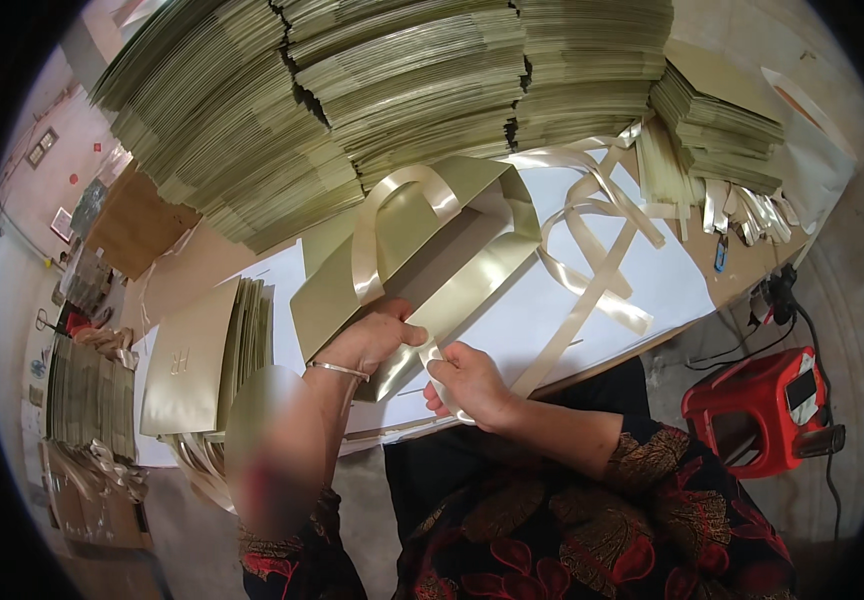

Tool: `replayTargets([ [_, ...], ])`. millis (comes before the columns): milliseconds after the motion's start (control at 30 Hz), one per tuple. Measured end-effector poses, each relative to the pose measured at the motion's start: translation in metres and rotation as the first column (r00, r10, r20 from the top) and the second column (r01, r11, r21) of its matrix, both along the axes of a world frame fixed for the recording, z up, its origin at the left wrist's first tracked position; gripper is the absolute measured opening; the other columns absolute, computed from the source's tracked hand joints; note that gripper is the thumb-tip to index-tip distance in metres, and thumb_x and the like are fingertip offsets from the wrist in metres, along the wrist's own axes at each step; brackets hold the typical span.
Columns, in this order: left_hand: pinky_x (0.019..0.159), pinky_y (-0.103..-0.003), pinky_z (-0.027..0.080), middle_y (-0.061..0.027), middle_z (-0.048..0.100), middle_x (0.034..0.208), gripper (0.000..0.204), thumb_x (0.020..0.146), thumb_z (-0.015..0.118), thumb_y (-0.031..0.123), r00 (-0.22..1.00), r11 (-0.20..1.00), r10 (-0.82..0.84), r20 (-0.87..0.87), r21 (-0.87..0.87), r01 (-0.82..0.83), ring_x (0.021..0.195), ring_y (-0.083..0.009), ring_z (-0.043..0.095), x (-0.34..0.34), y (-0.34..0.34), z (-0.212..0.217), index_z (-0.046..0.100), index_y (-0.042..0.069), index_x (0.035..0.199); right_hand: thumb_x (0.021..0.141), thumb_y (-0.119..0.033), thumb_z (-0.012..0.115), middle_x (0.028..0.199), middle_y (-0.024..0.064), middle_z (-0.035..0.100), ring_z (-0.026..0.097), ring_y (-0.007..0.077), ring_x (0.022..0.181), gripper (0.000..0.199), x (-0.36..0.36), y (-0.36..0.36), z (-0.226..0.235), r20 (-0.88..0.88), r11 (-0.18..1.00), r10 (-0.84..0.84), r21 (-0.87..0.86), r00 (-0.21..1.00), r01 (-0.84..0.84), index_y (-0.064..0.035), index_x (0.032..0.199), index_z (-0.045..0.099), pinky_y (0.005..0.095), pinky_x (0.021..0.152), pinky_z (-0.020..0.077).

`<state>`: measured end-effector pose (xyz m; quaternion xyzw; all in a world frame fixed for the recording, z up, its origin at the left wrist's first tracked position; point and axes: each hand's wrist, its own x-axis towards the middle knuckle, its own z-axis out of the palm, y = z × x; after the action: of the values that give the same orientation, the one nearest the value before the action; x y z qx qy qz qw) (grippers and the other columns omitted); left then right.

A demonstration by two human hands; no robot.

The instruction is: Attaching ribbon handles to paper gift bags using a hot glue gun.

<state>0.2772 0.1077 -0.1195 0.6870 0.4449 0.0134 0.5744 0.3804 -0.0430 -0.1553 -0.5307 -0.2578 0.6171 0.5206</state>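
Note:
A pale gold paper bag (472, 290) lies tilted on the white sheet, its mouth toward me. One cream satin ribbon handle (365, 255) loops up from its far side. My left hand (377, 340), with a bangle at the wrist, is closed on the bag's near rim, thumb on the outside and fingers partly inside. A second cream ribbon (430, 352) comes out at that rim beside the left thumb. My right hand (472, 382) pinches this ribbon between thumb and fingers, and its end hangs below the hand.
Tall stacks of flat bags (412, 80) rise at the back. Loose ribbons (592, 270) lie right of the bag, near a small blue tool (721, 253). Several ribboned bags (187, 360) stand at left. A red stool (752, 410) stands beyond the table's right edge, with cables nearby.

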Motion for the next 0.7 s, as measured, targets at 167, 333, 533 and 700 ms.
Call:
replayTargets([
  [167, 0.088, -0.029, 0.041, -0.0115, 0.062, 0.105, 0.047, 0.072, 0.071, 0.010, 0.999, 0.997, -0.005, -0.050, 0.082, 0.009, 0.099, -0.0208, 0.054, -0.009, 0.002, -0.001, 0.058, -0.004, 0.115, 0.093, -0.023, 0.057, 0.079, 0.0112, 0.064, 0.063, 0.0166, 0.062, 0.026, 0.004, -0.002, -0.011, 0.046, 0.999, 0.031, -0.007, 0.998, -0.031, 0.0026, 0.095, 0.060, 0.0273, 0.053, 0.0517],
  [333, 0.078, -0.030, 0.044, -0.0107, 0.062, 0.098, 0.048, 0.063, 0.073, 0.015, 0.983, 0.979, -0.025, -0.183, 0.197, 0.061, 0.090, -0.0212, 0.055, -0.033, 0.014, -0.009, 0.060, 0.000, 0.107, 0.089, -0.024, 0.059, 0.071, 0.0085, 0.065, 0.063, 0.0138, 0.061, 0.026, 0.021, -0.042, 0.010, 0.307, 0.893, 0.402, 0.075, 0.863, -0.443, 0.0015, 0.087, 0.064, 0.0287, 0.056, 0.0502],
  [533, 0.073, -0.033, 0.046, -0.0107, 0.059, 0.082, 0.037, 0.057, 0.067, 0.018, 0.966, 0.894, -0.023, -0.256, 0.427, 0.134, 0.080, -0.0245, 0.057, -0.058, 0.038, -0.064, 0.060, 0.002, 0.090, 0.089, -0.025, 0.059, 0.068, 0.0130, 0.064, 0.062, 0.0316, 0.061, 0.022, 0.087, -0.130, 0.082, 0.797, 0.739, 0.440, -0.060, 0.413, -0.671, -0.0036, 0.084, 0.063, 0.0389, 0.056, 0.0484],
  [700, 0.076, -0.034, 0.046, -0.0118, 0.059, 0.083, 0.039, 0.057, 0.067, 0.020, 0.963, 0.904, 0.056, -0.265, 0.422, 0.064, 0.080, -0.0257, 0.058, -0.057, 0.039, -0.071, 0.057, 0.003, 0.090, 0.082, -0.017, 0.074, 0.069, 0.0065, 0.065, 0.063, 0.0191, 0.056, 0.016, 0.174, -0.209, 0.180, 0.763, 0.767, 0.412, 0.004, 0.497, -0.642, -0.0027, 0.086, 0.069, 0.0305, 0.048, 0.0442],
])
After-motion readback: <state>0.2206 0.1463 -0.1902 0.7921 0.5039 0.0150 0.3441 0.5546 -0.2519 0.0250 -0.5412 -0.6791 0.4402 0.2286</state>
